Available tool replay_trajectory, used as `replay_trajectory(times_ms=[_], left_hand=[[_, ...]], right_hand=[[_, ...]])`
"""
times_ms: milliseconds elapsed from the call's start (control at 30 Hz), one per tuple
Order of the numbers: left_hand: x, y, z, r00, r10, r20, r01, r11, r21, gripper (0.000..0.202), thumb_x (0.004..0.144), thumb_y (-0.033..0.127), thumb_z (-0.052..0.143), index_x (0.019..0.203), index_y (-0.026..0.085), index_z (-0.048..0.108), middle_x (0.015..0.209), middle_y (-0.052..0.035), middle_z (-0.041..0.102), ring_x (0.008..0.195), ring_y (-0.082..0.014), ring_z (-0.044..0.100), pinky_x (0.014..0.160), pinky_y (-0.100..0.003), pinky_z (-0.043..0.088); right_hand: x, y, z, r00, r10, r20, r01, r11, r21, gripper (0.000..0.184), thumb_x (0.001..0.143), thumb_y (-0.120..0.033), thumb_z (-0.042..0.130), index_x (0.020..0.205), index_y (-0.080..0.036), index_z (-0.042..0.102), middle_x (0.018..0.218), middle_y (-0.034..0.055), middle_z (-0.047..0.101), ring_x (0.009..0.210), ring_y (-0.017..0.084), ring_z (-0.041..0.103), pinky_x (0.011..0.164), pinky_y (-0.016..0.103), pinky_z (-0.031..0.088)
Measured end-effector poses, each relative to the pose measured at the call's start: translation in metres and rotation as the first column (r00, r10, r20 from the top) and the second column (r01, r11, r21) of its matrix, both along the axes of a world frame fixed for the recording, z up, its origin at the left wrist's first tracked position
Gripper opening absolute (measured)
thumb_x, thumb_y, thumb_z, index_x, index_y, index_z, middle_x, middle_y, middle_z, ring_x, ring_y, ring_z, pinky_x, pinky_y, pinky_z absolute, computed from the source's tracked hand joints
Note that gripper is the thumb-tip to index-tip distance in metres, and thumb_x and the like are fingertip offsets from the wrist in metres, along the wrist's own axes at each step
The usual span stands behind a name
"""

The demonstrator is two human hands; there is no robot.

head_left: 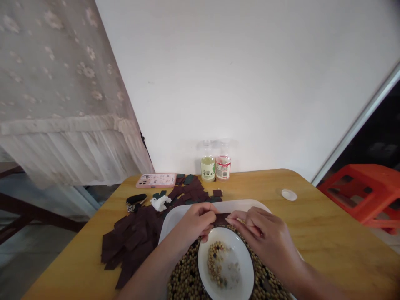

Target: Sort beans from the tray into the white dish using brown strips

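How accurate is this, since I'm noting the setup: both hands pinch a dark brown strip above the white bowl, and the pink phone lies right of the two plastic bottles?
The phone's side is wrong: the head view shows the pink phone left of the two plastic bottles. The rest stands: the left hand and right hand pinch a dark brown strip above the white bowl.

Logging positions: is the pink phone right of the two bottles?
No, the pink phone lies on the wooden table, left of both the yellow-filled bottle and the red-labelled bottle.

Wooden table [328,216] with dark squares [131,239]
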State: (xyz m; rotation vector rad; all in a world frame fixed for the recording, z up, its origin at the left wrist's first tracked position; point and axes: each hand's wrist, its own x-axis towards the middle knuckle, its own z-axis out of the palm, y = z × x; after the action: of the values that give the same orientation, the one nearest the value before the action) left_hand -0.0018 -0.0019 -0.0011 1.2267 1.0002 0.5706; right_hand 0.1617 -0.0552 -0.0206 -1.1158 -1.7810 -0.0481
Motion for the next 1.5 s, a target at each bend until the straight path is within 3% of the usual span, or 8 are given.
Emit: replay_trajectory(times_ms=[367, 533, 700, 867, 1267, 1500], left_hand=[[0.0005, 0.0006, 0.0006, 0.999, 0.035, 0.002, -0.035, 0.999, -0.029, 0.003, 0.065, 0.018, 0.044, 0.066, 0.019, 0.046, 0.033, 0.0126, 0.025, 0.032, -0.0032, 0.016, 0.034, -0.015, 0.024], [0.0, 0.0003, 0.0004, 0.999, -0.03, 0.011, 0.03, 1.0, -0.008, 0.001, 0.064, 0.019, 0.046, 0.065, 0.019, 0.047, 0.034, 0.0119, 0.027, 0.032, -0.0029, 0.018, 0.034, -0.015, 0.026], [0.0005, 0.0005, -0.0004, 0.999, 0.039, 0.018, -0.039, 0.999, -0.016, 0.002, 0.064, 0.019, 0.046, 0.066, 0.019, 0.047, 0.034, 0.0124, 0.026, 0.032, -0.0033, 0.017, 0.034, -0.015, 0.024], [-0.0005, 0.0006, -0.0016, 0.998, -0.057, 0.005, 0.057, 0.998, 0.019, 0.004, 0.062, 0.017, 0.046, 0.064, 0.018, 0.049, 0.035, 0.0115, 0.029, 0.032, -0.0031, 0.02, 0.034, -0.016, 0.028], [0.0002, -0.0024, 0.0041, 0.997, -0.075, -0.023, 0.075, 0.997, 0.016, 0.008, 0.061, 0.015, 0.042, 0.063, 0.018, 0.05, 0.035, 0.0113, 0.029, 0.032, -0.0032, 0.02, 0.035, -0.016, 0.028], [-0.0001, -0.0028, 0.0004, 0.991, -0.132, -0.012, 0.132, 0.991, 0.017, 0.009, 0.062, 0.015, 0.044, 0.064, 0.018, 0.052, 0.035, 0.0112, 0.029, 0.033, -0.0039, 0.021, 0.037, -0.017, 0.029]], right_hand=[[0.001, 0.0005, -0.0006, 1.0, -0.001, 0.008, 0.001, 1.0, -0.011, 0.037, 0.083, -0.02, 0.054, 0.054, -0.022, 0.029, 0.048, -0.004, 0.046, 0.052, 0.012, 0.057, 0.047, 0.021, 0.041], [-0.0004, 0.0007, 0.002, 1.0, 0.004, 0.0, -0.004, 1.0, 0.011, 0.039, 0.083, -0.019, 0.053, 0.054, -0.022, 0.028, 0.048, -0.0034, 0.05, 0.051, 0.011, 0.058, 0.046, 0.02, 0.041], [-0.0001, -0.0001, 0.0025, 1.0, -0.003, 0.018, 0.003, 1.0, 0.022, 0.037, 0.082, -0.018, 0.054, 0.054, -0.022, 0.03, 0.047, -0.004, 0.048, 0.05, 0.011, 0.057, 0.046, 0.02, 0.04], [0.0009, -0.0008, 0.0018, 1.0, -0.006, 0.006, 0.006, 1.0, 0.015, 0.036, 0.083, -0.018, 0.054, 0.055, -0.022, 0.032, 0.047, -0.0051, 0.043, 0.051, 0.011, 0.058, 0.046, 0.02, 0.04], [0.0016, 0.0008, 0.0018, 1.0, -0.011, 0.001, 0.011, 1.0, 0.008, 0.035, 0.083, -0.019, 0.053, 0.055, -0.022, 0.033, 0.048, -0.0053, 0.042, 0.051, 0.011, 0.058, 0.046, 0.02, 0.039], [-0.0021, -0.0006, 0.0002, 0.999, 0.003, 0.039, -0.003, 1.0, -0.005, 0.036, 0.082, -0.018, 0.054, 0.053, -0.021, 0.032, 0.047, -0.0062, 0.039, 0.046, 0.008, 0.047, 0.045, 0.02, 0.037]])
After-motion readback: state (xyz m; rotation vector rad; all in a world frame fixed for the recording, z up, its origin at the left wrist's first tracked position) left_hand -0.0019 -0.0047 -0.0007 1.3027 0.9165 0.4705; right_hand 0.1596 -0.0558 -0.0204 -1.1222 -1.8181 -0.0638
